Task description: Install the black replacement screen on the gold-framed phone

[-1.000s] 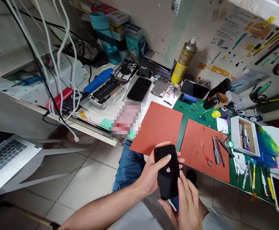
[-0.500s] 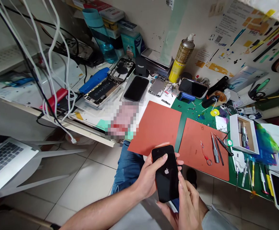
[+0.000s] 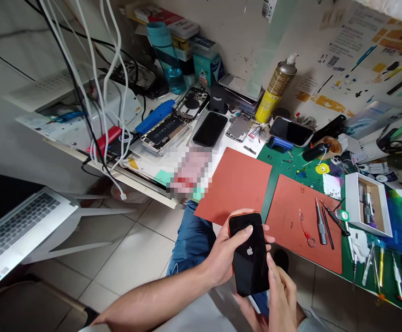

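A black smartphone (image 3: pixel 251 267) with an orange edge is held up over my lap, just off the bench front. Its dark screen shows a small white Apple logo. My left hand (image 3: pixel 226 251) is wrapped round its upper part, the thumb lying across the glass and fingertips showing past the far edge. Along the lower right edge, my right hand (image 3: pixel 280 295) presses its fingers together against the phone, while its thumb is by the bottom end. Behind the phone lie two reddish-brown mats (image 3: pixel 237 182), one to the left and one to the right.
Tweezers, a red ring tool (image 3: pixel 310 240) and a grey screwdriver (image 3: pixel 321 226) rest on the right mat. Opened phones (image 3: pixel 164 133), a spray can (image 3: pixel 276 87) and a water bottle (image 3: pixel 168 60) stand or lie further back. White cables (image 3: pixel 113 55) hang at left above a laptop (image 3: pixel 31 235).
The whole view has shifted, so the bench and hands appear further right. Both hands keep the same hold on the smartphone, and its screen still shows the logo.
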Tool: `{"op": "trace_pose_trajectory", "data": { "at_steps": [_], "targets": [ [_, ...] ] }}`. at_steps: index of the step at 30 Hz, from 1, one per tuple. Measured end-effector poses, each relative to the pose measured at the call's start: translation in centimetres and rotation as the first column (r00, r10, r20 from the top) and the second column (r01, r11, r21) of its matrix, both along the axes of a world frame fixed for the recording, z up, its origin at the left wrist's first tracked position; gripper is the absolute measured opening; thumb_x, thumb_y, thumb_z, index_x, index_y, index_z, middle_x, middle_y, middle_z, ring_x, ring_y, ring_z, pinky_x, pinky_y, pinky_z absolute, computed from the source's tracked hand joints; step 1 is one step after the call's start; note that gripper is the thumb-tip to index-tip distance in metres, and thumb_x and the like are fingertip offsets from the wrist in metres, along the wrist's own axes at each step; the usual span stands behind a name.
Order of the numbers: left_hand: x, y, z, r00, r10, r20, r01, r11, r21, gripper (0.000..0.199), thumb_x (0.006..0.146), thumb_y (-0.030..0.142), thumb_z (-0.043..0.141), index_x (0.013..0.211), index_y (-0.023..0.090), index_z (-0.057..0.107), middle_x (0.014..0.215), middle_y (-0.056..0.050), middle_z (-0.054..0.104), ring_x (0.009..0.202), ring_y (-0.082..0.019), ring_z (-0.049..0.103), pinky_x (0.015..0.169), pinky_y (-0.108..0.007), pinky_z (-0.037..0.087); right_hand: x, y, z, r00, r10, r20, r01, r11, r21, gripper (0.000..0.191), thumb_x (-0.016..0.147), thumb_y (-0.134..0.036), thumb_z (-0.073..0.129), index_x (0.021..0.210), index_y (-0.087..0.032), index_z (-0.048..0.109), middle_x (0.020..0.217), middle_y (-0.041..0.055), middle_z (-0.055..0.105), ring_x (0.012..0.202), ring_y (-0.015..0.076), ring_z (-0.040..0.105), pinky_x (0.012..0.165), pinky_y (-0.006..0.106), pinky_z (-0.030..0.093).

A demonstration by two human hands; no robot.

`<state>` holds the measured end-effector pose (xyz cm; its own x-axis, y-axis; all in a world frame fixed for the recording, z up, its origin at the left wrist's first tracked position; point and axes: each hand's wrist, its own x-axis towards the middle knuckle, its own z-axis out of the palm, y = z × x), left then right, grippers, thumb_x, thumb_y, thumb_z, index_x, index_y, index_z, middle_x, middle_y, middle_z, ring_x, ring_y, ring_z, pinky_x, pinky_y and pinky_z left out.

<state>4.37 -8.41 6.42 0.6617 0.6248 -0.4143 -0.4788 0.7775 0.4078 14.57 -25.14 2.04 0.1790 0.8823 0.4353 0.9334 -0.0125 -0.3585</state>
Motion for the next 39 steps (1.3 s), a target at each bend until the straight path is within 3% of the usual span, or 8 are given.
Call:
{"op": "trace_pose_trajectory", "data": {
  "at_steps": [10, 15, 21, 27, 35, 39],
  "targets": [
    [0.1, -0.1, 0.4, 0.999, 0.002, -0.036, -0.003, 1.000, -0.016, 0.043, 0.101, 0.036, 0.074, 0.137, 0.023, 0.055, 0.119, -0.014, 0.080, 0.105, -0.033, 0.083, 0.093, -0.047, 0.065, -0.5, 0.0, 0.2, 0.993, -0.044, 0.113, 0.046, 0.999, -0.013, 0.100, 0.101, -0.060, 0.073, 0.178, -0.019, 0.025, 0.144, 0.0239, 0.073, 0.109, 0.0421, 0.074, 0.086, 0.059, 0.068],
    [-0.1, -0.1, 0.4, 1.000, -0.004, -0.020, 0.004, 1.000, 0.005, 0.044, 0.103, 0.038, 0.072, 0.141, 0.024, 0.055, 0.120, -0.014, 0.080, 0.103, -0.032, 0.083, 0.093, -0.048, 0.065, -0.5, -0.4, -0.3, 0.999, -0.011, 0.053, 0.011, 1.000, 0.003, 0.102, 0.098, -0.053, 0.079, 0.178, -0.021, 0.025, 0.153, 0.0235, 0.068, 0.117, 0.0422, 0.073, 0.083, 0.054, 0.070],
    [-0.1, -0.2, 0.4, 0.999, -0.007, -0.040, 0.007, 1.000, -0.003, 0.043, 0.102, 0.038, 0.074, 0.139, 0.024, 0.058, 0.121, -0.015, 0.081, 0.100, -0.031, 0.083, 0.093, -0.048, 0.065, -0.3, -0.7, -0.6, 0.999, 0.039, 0.002, -0.039, 0.999, -0.014, 0.100, 0.099, -0.049, 0.080, 0.179, -0.021, 0.025, 0.165, 0.0225, 0.057, 0.126, 0.0435, 0.069, 0.086, 0.057, 0.070],
    [-0.2, 0.0, 0.8, 0.998, -0.008, -0.062, 0.007, 1.000, -0.012, 0.041, 0.100, 0.039, 0.076, 0.134, 0.023, 0.060, 0.117, -0.013, 0.081, 0.100, -0.032, 0.083, 0.088, -0.046, 0.066, -0.1, -0.2, -0.1, 0.997, 0.077, 0.011, -0.077, 0.997, -0.007, 0.096, 0.103, -0.046, 0.076, 0.178, -0.014, 0.025, 0.164, 0.0297, 0.055, 0.134, 0.0461, 0.066, 0.089, 0.060, 0.070],
    [-0.2, -0.1, 0.7, 0.995, -0.001, -0.102, 0.003, 1.000, 0.025, 0.073, 0.087, 0.026, 0.090, 0.150, 0.028, 0.052, 0.115, -0.008, 0.082, 0.101, -0.030, 0.083, 0.092, -0.045, 0.067, 0.0, 1.8, 1.9, 0.990, 0.133, 0.046, -0.136, 0.988, 0.074, 0.091, 0.105, -0.039, 0.075, 0.174, -0.004, 0.028, 0.145, 0.0327, 0.070, 0.139, 0.0436, 0.067, 0.095, 0.058, 0.070],
    [-0.2, 0.0, 0.5, 0.988, 0.001, -0.151, 0.001, 1.000, 0.015, 0.071, 0.087, 0.027, 0.090, 0.149, 0.029, 0.053, 0.114, -0.007, 0.082, 0.102, -0.031, 0.084, 0.091, -0.045, 0.068, 0.0, 2.0, 2.1, 0.989, 0.145, -0.009, -0.144, 0.988, 0.063, 0.091, 0.103, -0.037, 0.077, 0.174, -0.004, 0.030, 0.150, 0.0335, 0.066, 0.144, 0.0432, 0.065, 0.102, 0.058, 0.068]
  ]
}}
